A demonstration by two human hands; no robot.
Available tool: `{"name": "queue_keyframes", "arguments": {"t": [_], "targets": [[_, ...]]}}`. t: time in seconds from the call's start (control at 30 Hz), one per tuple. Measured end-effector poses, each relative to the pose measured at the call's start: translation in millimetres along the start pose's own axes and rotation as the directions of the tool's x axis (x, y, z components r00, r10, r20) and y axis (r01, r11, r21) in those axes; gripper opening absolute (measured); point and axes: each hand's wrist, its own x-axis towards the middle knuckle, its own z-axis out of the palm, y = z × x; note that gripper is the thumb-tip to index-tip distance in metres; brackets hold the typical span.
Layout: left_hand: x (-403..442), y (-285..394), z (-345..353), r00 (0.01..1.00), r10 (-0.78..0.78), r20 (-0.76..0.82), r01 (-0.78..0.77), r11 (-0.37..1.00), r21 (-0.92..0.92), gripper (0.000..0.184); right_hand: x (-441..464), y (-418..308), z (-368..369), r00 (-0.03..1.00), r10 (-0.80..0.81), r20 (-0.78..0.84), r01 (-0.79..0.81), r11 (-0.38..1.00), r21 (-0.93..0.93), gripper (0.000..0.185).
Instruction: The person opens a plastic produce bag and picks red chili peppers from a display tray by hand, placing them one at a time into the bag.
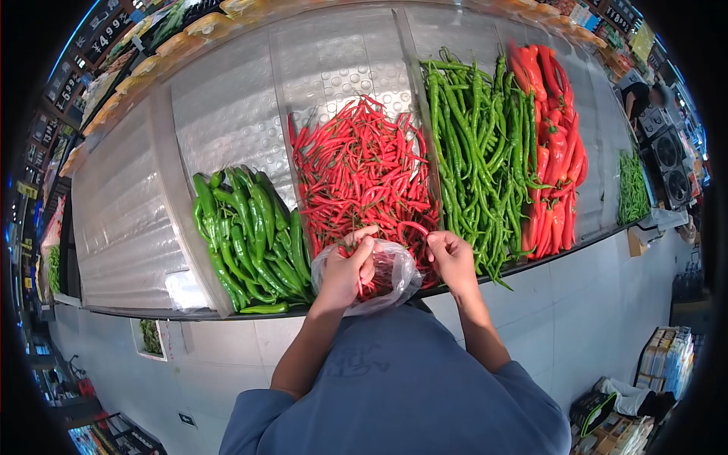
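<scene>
A clear plastic bag [400, 286] with some red chilies inside hangs at the front edge of the display, its mouth facing up. My left hand [347, 271] is closed on the bag's left rim, and a bit of red shows by its fingers. Just right of the bag, my right hand [452, 260] pinches one thin red chili [412, 226] by its end. Beyond both hands spreads a heap of small red chilies [364, 163]. The bottom of the bag is partly hidden by my shirt.
Green peppers [254, 227] lie left of the heap. Long green chilies [481, 144] and large red peppers [560, 144] lie to the right. Upright dividers [426, 114] separate the sections. A person [644, 98] stands far right. A crate of greens [151, 337] sits below the left edge.
</scene>
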Motion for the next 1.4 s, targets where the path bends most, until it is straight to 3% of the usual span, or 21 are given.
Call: {"name": "queue_keyframes", "arguments": {"t": [0.1, 0.17, 0.2, 0.33, 0.43, 0.67, 0.73, 0.77, 0.8, 0.9, 0.93, 0.97, 1.03, 1.07, 1.17, 1.3, 1.4], "targets": [[-0.7, 0.7, 16.7, 0.995, 0.09, 0.034, -0.094, 0.985, 0.148, 0.035, -16.4, -26.6, 13.7, 0.967, 0.17, 0.191, -0.218, 0.938, 0.268, 0.026], [0.3, 0.4, 19.7, 0.982, 0.147, 0.116, -0.172, 0.953, 0.248, 0.038, -24.8, -34.3, 22.9, 0.949, 0.181, 0.257, -0.25, 0.931, 0.268, 0.027], [-1.6, 1.8, 24.0, 0.987, 0.138, 0.082, -0.152, 0.969, 0.196, 0.036, -27.2, -34.1, 24.9, 0.938, 0.184, 0.295, -0.266, 0.926, 0.267, 0.027], [-0.4, -2.3, 22.3, 0.987, 0.16, 0.018, -0.159, 0.949, 0.273, 0.021, -32.7, -31.3, 27.9, 0.911, 0.214, 0.353, -0.306, 0.925, 0.227, 0.028], [-0.6, -0.1, 18.3, 0.991, 0.132, 0.016, -0.13, 0.929, 0.347, 0.022, -34.1, -33.7, 28.0, 0.906, 0.216, 0.365, -0.294, 0.94, 0.174, 0.03], [1.5, -1.3, 12.5, 0.979, 0.204, -0.008, -0.193, 0.936, 0.296, 0.024, -31.3, -37.3, 42.2, 0.849, 0.245, 0.469, -0.295, 0.955, 0.034, 0.031], [7.8, 5.3, -4.3, 0.953, 0.297, -0.05, -0.278, 0.931, 0.238, 0.025, -26.0, -15.7, 45.6, 0.921, 0.094, 0.378, -0.096, 0.995, -0.013, 0.028], [10.3, 11.6, -9.5, 0.932, 0.359, -0.056, -0.327, 0.895, 0.303, 0.026, -24.4, -7.9, 46.4, 0.943, 0.012, 0.334, 0.003, 0.999, -0.044, 0.027], [10.6, 16.6, -15.1, 0.938, 0.345, -0.036, -0.311, 0.883, 0.352, 0.024, -27.0, -31.8, 42.1, 0.937, -0.076, 0.342, 0.214, 0.898, -0.385, 0.033], [2.9, 26.4, -21.6, 0.981, 0.172, 0.088, -0.192, 0.802, 0.566, 0.022, -28.3, -13.3, 33.6, 0.869, -0.188, 0.458, 0.483, 0.527, -0.7, 0.039], [0.1, 28.2, -21.7, 0.988, 0.086, 0.13, -0.15, 0.75, 0.645, 0.021, -28.5, -2.8, 31.8, 0.888, -0.045, 0.458, 0.431, 0.427, -0.795, 0.043], [3.6, 19.6, -28.1, 0.982, 0.02, 0.189, -0.163, 0.601, 0.783, 0.024, -30.4, 3.3, 31.4, 0.908, -0.056, 0.416, 0.399, 0.425, -0.813, 0.041], [-1.6, 15.8, -24.2, 0.91, -0.076, 0.408, -0.327, 0.476, 0.817, 0.029, -34.1, 13.3, 30.6, 0.941, -0.081, 0.329, 0.332, 0.42, -0.844, 0.036], [5.2, -4.0, -40.1, 0.889, -0.08, 0.45, -0.386, 0.395, 0.833, 0.036, -33.6, 20.5, 28.5, 0.944, -0.103, 0.313, 0.321, 0.491, -0.81, 0.032], [13.7, -32.2, -53.8, 0.791, 0.118, 0.6, -0.611, 0.139, 0.779, 0.034, -36.8, 32.0, 22.7, 0.966, -0.136, 0.221, 0.254, 0.674, -0.694, 0.023], [19.2, -22.1, -39.5, 0.868, -0.151, 0.473, -0.458, 0.123, 0.88, 0.039, -40.6, 17.3, 24.1, 0.992, -0.109, 0.055, 0.122, 0.882, -0.456, 0.022], [17.1, -13.2, -31.1, 0.892, -0.197, 0.406, -0.397, 0.088, 0.914, 0.039, -36.8, 22.4, 21.9, 0.994, -0.108, 0.018, 0.109, 0.981, -0.162, 0.026]]}}
